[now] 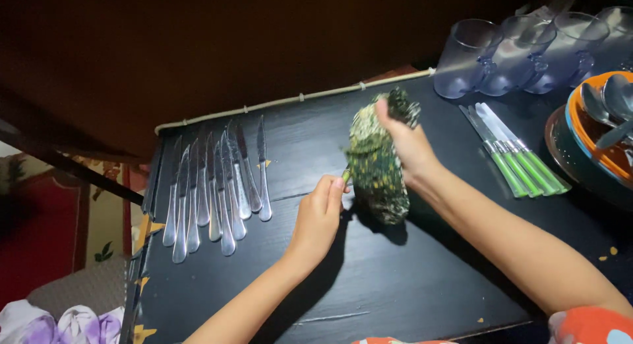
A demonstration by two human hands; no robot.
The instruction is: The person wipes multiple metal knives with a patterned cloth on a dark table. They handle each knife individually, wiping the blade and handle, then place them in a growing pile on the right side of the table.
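Occupying the middle of the dark worktop [316, 284], open surface separates steel knives [211, 186] at left from green-handled knives [517, 153] at right. The right hand [405, 143] grips a mottled green cloth [376, 166]; the left hand [320, 215] pinches a green handle [345, 176] at the cloth's left edge.

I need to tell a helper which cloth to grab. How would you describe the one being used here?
On the black table, look midway between the row of steel knives on the left and the green-handled knives on the right. The right hand holds a speckled green cloth there, the only fabric on the tabletop.
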